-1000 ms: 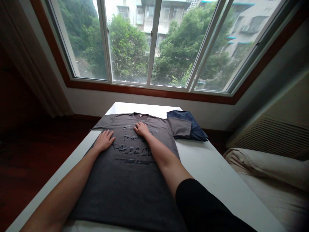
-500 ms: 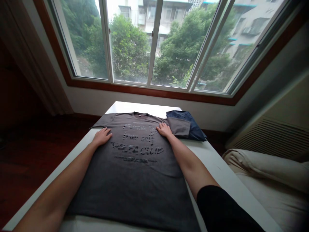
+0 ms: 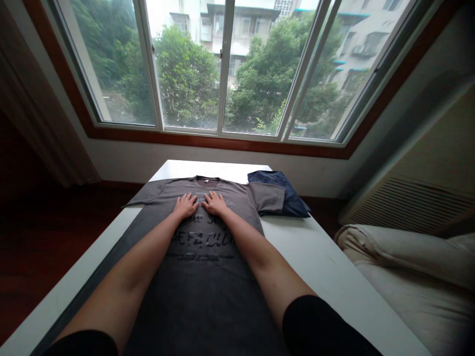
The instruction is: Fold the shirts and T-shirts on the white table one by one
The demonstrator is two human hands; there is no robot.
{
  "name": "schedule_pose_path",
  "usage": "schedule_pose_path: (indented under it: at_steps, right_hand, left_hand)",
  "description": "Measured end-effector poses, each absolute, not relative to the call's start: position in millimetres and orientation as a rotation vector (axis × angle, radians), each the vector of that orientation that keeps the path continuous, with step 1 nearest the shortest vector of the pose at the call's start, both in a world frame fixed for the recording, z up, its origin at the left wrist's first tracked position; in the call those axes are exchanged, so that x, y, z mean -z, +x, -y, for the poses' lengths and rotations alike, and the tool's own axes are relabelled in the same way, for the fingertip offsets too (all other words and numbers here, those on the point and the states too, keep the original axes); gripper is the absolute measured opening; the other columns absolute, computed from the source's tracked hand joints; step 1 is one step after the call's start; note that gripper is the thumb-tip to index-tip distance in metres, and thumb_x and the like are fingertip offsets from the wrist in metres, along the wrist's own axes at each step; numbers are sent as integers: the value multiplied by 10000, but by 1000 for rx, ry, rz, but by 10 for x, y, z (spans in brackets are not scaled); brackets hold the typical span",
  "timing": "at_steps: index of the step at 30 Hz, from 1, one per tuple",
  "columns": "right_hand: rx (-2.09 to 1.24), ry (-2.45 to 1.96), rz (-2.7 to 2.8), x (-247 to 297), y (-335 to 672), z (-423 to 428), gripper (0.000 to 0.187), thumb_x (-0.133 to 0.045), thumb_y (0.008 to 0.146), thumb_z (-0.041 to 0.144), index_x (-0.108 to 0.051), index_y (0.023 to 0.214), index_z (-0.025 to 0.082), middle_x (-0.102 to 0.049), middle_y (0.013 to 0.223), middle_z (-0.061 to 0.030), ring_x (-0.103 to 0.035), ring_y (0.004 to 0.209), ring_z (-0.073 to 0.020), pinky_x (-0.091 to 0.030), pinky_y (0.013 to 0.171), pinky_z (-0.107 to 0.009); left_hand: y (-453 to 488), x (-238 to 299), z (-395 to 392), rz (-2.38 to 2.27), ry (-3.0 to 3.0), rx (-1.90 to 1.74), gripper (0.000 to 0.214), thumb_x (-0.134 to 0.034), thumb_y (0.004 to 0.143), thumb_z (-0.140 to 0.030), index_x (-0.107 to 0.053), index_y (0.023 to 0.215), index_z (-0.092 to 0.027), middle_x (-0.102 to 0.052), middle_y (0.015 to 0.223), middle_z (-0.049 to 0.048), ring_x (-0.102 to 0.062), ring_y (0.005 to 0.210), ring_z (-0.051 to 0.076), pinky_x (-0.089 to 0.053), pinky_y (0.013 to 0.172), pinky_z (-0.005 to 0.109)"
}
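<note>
A dark grey T-shirt (image 3: pixel 200 296) with black lettering lies spread face up, its collar toward the window. My left hand (image 3: pixel 185 205) rests flat on the upper chest of the shirt, fingers spread. Close beside it, my right hand (image 3: pixel 215 202) also lies flat on the print, fingers apart. Both hands are open and hold nothing. My forearms hide parts of the lettering. The shirt's right-hand sleeve overlaps a folded dark blue garment (image 3: pixel 295 200).
The shirt lies on a white table (image 3: pixel 315 267). Beyond the far edge stands a wall with a wide window (image 3: pixel 189 79). A cream cushioned seat (image 3: pixel 404 252) is at the right, below a slatted unit (image 3: pixel 401 198). A curtain (image 3: pixel 48 113) hangs at the left.
Both hands have moved inward from the shirt's sides to the middle of its chest, now close together. The camera view has shifted slightly to the right.
</note>
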State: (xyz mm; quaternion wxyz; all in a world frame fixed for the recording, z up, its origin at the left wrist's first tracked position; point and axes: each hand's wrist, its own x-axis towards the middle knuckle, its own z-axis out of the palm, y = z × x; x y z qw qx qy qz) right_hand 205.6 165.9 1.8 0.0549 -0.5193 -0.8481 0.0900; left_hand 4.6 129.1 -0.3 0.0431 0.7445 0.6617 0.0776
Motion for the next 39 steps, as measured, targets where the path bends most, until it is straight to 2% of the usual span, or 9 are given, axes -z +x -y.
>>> schedule_pose_path:
  at_steps: [6,10,19,25,31,36,39]
  right_hand:
    - [-400,-1683,2503,-134,2249,-2036,779,-288,1043,680,-274,1668,213,-111,1745,-122,-76,1612,-293,-66,1277,-504]
    - [-360,-1645,2522,-90,2300,-2220,752,-307,1048,660,-279,1666,233,-126,1746,-107,-92,1610,-277,-75,1277,-476]
    - [-268,-1954,2316,-56,3498,-2401,746,-275,1055,623,-308,1652,178,-161,1736,-141,-103,1607,-275,-74,1276,-464]
    - [-240,-1870,2345,-130,3418,-2118,734,-271,1064,607,-302,1654,172,-162,1736,-133,-116,1608,-269,-103,1279,-453]
    - [-207,-1464,2606,6,3053,-1504,732,-294,1059,642,-293,1666,234,-147,1743,-63,-113,1611,-245,-92,1292,-411]
    - [-223,-1789,2455,-107,3539,-1332,718,-290,1070,610,-310,1658,197,-199,1729,-111,-163,1601,-267,-142,1285,-442]
    - [-200,-1832,2430,-243,3642,-1223,740,-316,1062,616,-288,1666,189,-151,1738,-110,-94,1612,-286,-81,1294,-466]
  left_hand:
    - [36,-27,-1485,-2021,2280,-144,722,-322,1025,-635,-359,1640,-259,-199,1732,143,-172,1586,391,-149,1225,640]
    - [-75,-1,-1560,-2026,2257,-171,738,-276,1026,-662,-338,1650,-272,-206,1734,119,-175,1592,361,-154,1239,601]
    - [-1240,30,-1544,-2349,2036,-110,778,-208,1024,-651,-323,1657,-213,-196,1733,144,-200,1584,365,-177,1242,592]
    - [-1111,-36,-1385,-2367,2049,-138,766,-222,1030,-637,-378,1631,-188,-232,1720,162,-210,1582,370,-170,1242,609]
    - [-807,-21,-1059,-2069,2327,-160,720,-256,1045,-624,-359,1639,-231,-242,1726,112,-203,1592,304,-194,1255,522]
    - [-1163,33,-701,-2015,2379,-125,690,-234,1056,-615,-363,1638,-269,-255,1727,69,-223,1588,272,-196,1261,463]
    - [-1303,10,-556,-2086,2329,-93,701,-245,1056,-612,-362,1638,-241,-248,1727,92,-227,1586,289,-202,1257,475]
